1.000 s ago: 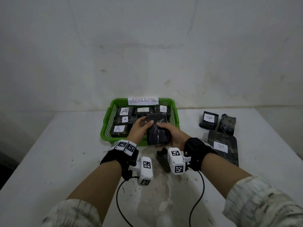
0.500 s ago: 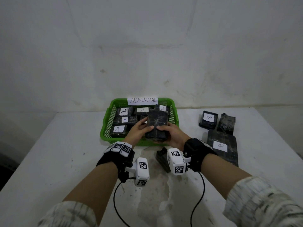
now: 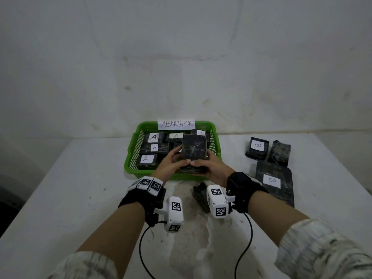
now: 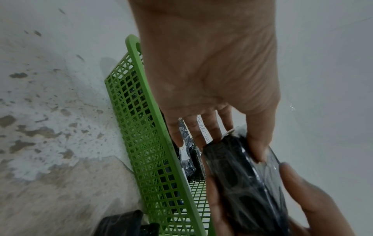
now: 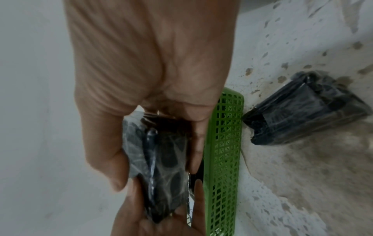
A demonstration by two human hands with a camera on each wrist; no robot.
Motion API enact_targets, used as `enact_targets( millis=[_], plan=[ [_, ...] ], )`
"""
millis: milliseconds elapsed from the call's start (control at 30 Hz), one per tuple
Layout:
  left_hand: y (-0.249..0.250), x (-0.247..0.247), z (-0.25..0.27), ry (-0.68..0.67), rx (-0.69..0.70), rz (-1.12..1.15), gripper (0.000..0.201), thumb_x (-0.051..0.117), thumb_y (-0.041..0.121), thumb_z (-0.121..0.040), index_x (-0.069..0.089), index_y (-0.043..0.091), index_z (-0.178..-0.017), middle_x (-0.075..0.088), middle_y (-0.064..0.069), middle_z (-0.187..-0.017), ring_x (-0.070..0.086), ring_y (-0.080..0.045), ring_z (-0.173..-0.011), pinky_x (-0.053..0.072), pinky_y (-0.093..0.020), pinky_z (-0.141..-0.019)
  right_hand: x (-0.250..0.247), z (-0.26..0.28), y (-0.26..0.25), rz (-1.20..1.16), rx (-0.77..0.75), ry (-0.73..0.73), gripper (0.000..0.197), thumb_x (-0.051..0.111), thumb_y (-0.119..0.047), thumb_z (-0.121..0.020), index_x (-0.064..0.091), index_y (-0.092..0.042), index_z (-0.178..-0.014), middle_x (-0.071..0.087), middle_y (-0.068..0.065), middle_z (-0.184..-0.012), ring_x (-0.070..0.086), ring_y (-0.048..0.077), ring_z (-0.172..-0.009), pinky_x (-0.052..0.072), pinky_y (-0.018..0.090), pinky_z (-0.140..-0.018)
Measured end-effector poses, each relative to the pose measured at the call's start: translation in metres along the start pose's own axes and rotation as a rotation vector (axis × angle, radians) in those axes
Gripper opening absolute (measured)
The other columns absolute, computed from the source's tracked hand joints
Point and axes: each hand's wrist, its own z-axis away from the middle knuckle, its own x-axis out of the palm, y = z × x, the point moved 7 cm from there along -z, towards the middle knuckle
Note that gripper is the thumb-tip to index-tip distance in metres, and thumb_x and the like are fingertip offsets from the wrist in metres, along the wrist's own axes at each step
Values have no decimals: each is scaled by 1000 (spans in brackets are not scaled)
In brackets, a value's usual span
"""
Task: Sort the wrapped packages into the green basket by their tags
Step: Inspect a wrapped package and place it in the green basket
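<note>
Both hands hold one black wrapped package tilted up over the front right of the green basket; no tag shows on its visible face. My left hand grips its left lower edge and my right hand its right lower edge. In the left wrist view the thumb and fingers clasp the package above the basket rim. The right wrist view shows the package pinched between thumb and fingers beside the basket wall. Several packages tagged A lie in the basket.
The basket bears an "ABNORMAL" label on its far wall. Right of it on the white table lie a small B-tagged package, an untagged wrapped one and a large flat B-tagged package. Another black package lies under my right wrist.
Both hands have carried the package forward and tilted it up, from the basket's front edge to over its right front part.
</note>
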Motion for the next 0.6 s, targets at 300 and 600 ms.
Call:
enact_targets(
  millis=[300,600],
  plan=[
    [18,-7,1,63,181,-58,59,51,-10,-87,47,33,-127,49,-5,-131,58,-21,-102,53,-36,-83,1,3,-8,77,7,4,35,46,-46,-95,43,-21,-120,50,13,-127,50,36,-122,52,59,-86],
    [18,1,5,41,91,26,25,52,21,-94,54,20,-119,62,0,-106,58,-16,-101,48,-31,-78,3,3,-7,109,23,61,28,58,-39,-91,39,-19,-92,45,6,-116,42,37,-126,55,47,-57]
  ],
)
